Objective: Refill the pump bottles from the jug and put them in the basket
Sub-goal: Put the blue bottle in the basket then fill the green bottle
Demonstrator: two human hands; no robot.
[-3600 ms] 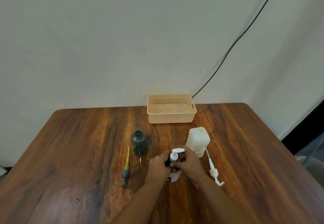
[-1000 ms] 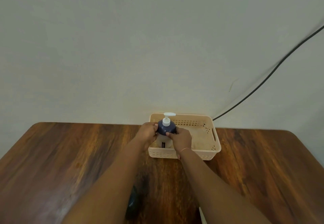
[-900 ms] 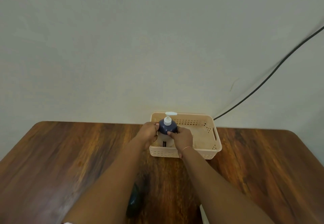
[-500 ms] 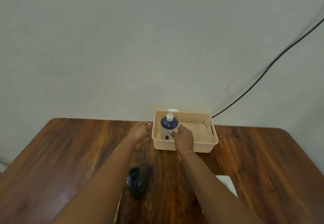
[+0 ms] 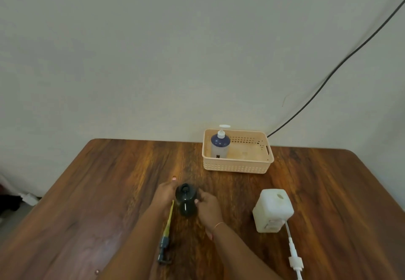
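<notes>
1. Hands meet on the uncapped dark bottle (image 5: 186,200), upright mid-worktop (image 5: 109,192): right grip (image 5: 208,207) curls onto its right side; left grip (image 5: 165,194) lies against its left, one finger straight, so whether it clasps cannot be told
2. The step looks like readying this bottle for its refill. Best to steady it low with one hand, bring the jug (image 5: 272,209) close, pour slowly at the narrow neck, then refit the grey pump (image 5: 164,245) lying just beside it
3. A blue pump bottle (image 5: 220,146) already stands at the basket's (image 5: 236,167) left end
4. The dark bottle's fill level is unreadable, as is the jug's. The white pump (image 5: 293,257) near the jug is cut off at the frame's bottom edge
</notes>
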